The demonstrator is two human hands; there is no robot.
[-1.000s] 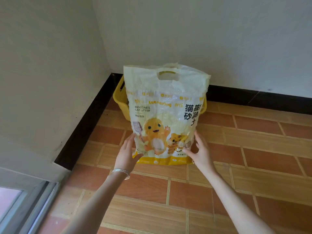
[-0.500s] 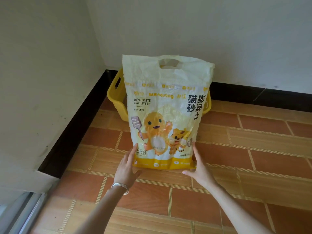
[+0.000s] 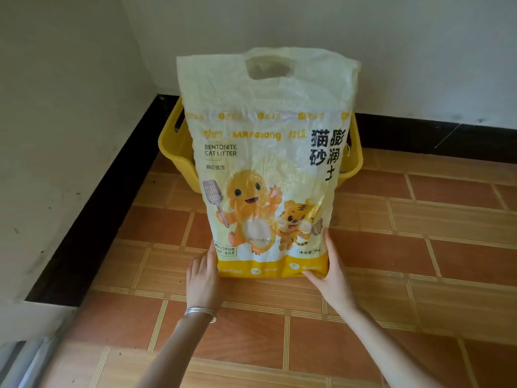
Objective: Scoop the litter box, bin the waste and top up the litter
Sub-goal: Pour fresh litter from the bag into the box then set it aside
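The bag of cat litter [image 3: 268,163] stood upright on the tiled floor [image 3: 419,247], near the corner of the room, just in front of the yellow litter box [image 3: 174,147]. The left hand [image 3: 202,278], a bracelet [image 3: 200,312] on its wrist, lay flat with straight fingers against the bag's lower left edge. The right hand [image 3: 331,273] pressed its lower right edge, fingers straight, thumb along the bottom.

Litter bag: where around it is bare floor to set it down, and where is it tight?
Bare tiles lie right of the litter bag up to the black skirting, and in front of it toward the camera. Crowded: the wall corner behind it, filled by the yellow litter box.
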